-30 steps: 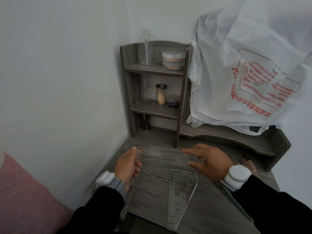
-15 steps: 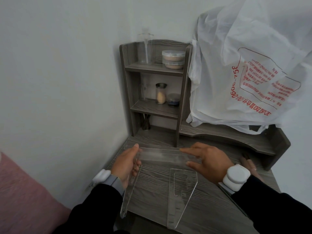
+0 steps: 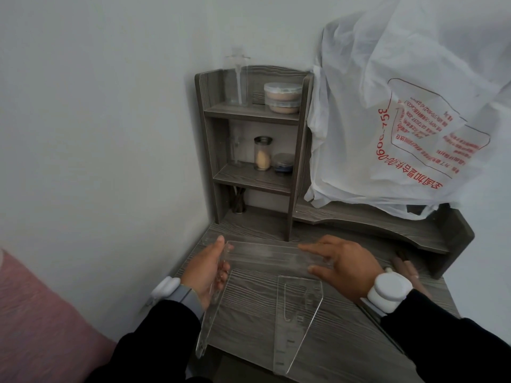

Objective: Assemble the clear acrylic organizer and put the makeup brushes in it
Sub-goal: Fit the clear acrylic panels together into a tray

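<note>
The left hand [image 3: 206, 269] curls its fingers [image 3: 222, 272] round a clear acrylic side panel [image 3: 209, 310]. The right hand [image 3: 343, 268] pinches a long transparent cross panel [image 3: 271, 254]. A trapezoid panel [image 3: 298, 313] lies flat on the grey wood-grain surface [image 3: 345, 344].

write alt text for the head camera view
Two hands join clear acrylic panels over a grey desk: the left hand grips a side panel, the right hand holds a long panel against it. A third panel lies flat; a shelf stands behind.

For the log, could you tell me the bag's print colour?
Red, on the bag; head view.
</note>
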Demonstrator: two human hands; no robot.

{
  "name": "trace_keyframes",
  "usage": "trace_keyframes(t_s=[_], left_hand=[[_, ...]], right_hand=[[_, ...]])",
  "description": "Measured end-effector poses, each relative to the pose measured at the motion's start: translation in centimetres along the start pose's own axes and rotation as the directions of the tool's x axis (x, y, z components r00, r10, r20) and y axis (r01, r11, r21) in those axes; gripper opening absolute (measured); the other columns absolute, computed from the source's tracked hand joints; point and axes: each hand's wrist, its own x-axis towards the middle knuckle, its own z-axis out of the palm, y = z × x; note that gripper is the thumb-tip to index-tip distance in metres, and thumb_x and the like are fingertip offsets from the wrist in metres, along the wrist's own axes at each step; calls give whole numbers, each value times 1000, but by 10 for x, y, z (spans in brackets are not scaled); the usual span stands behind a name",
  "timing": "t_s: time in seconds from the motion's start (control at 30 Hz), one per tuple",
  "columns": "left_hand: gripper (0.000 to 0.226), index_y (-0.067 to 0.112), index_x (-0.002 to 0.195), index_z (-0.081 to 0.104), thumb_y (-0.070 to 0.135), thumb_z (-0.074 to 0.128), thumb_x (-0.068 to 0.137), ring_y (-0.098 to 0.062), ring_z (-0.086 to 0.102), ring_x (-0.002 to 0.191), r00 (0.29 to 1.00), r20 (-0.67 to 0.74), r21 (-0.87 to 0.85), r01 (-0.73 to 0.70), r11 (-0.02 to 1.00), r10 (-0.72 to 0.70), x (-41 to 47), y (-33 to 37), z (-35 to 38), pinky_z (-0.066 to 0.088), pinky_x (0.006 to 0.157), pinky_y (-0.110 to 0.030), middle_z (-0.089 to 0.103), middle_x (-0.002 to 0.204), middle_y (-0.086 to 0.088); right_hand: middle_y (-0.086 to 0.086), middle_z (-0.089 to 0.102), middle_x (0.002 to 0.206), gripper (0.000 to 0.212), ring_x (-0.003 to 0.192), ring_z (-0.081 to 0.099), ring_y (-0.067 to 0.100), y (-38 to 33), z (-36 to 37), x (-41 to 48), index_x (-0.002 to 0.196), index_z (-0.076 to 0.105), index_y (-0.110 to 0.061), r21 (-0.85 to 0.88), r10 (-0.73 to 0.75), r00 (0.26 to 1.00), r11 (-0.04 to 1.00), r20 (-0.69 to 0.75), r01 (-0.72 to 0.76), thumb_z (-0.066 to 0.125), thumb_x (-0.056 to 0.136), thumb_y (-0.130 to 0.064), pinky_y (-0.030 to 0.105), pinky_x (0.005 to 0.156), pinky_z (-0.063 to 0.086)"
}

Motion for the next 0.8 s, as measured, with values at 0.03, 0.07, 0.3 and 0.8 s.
trace_keyframes(t_s=[0.03,0.07,0.3,0.8], left_hand=[[46,19,105,69,59,49,93,-11,40,44,1000,5,3,0,1000,0,0,0,0,27,44,-21,52,58,-1],[46,19,105,68,59,49,93,-11,39,44,1000,8,4,-1,1000,1,0,-1,0,26,44,-21,51,57,-1],[43,18,106,68,54,47,97,-12,40,45,1000,0,2,-15,1000,15,2,-2,0,26,46,-22,52,57,-2],[50,21,100,72,66,54,86,-13,39,47,1000,8,-20,-3,1000,3,1,-1,-1,27,45,-22,51,59,-1]], right_hand=[[-23,58,117,46,89,52,-3,0,0,0,133,54,-52,-1,-2,1000,1000,2,2,64,88,-51,23,80,48],[-23,57,117,46,89,50,-4,0,-1,0,133,54,-52,-2,-3,1000,1000,4,3,65,88,-51,22,80,47],[-23,58,116,47,88,52,-2,-2,-1,-1,133,54,-52,6,2,1000,1000,9,-3,64,88,-53,23,78,47],[-23,57,116,46,88,48,-5,-11,-6,-1,134,53,-53,-12,-5,1000,1000,-11,5,64,88,-51,19,74,39]])
